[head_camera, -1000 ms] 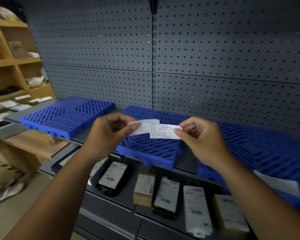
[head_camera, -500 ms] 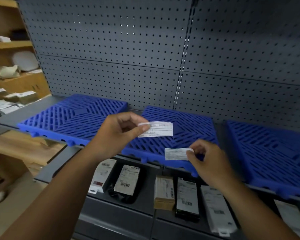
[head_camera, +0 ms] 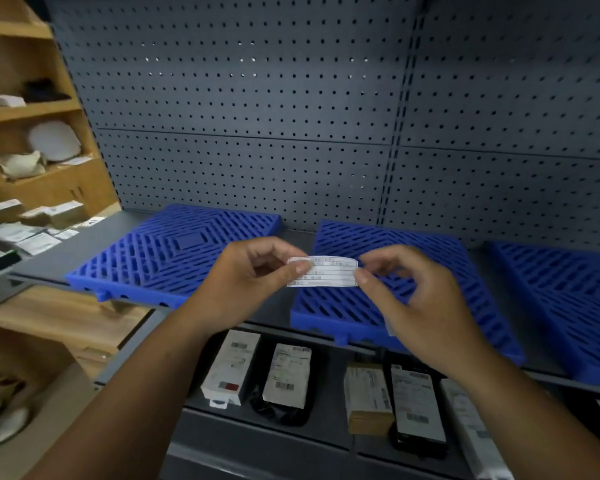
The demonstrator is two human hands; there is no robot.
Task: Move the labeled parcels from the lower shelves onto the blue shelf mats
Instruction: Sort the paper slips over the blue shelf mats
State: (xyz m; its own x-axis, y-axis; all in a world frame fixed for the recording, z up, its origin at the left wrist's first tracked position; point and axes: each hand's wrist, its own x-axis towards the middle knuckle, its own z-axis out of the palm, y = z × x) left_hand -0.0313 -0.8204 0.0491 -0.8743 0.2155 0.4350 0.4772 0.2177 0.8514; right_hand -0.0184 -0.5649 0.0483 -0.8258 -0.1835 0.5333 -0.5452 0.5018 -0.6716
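still on labels, no parcels moved yet

half a sec earlier the r hand [head_camera: 420,306] held a 2nd slip lower down. now it had come back up, and it & the l hand [head_camera: 253,275] each pinched an end of one white label slip [head_camera: 323,271] between thumb & fingertips, just in front of the middle blue mat [head_camera: 378,244]. couldn't tell if the 2nd slip stayed in the r palm. judged: transfer not begun. the middle mat, the left mat [head_camera: 174,254] & the right mat [head_camera: 568,299] beside it held nothing. the lower shelf [head_camera: 326,393] below it carried the labeled parcels [head_camera: 286,372] in a row.

Left hand [head_camera: 243,282] and right hand [head_camera: 420,306] pinch a paper label [head_camera: 322,271] above blue mats [head_camera: 160,251].
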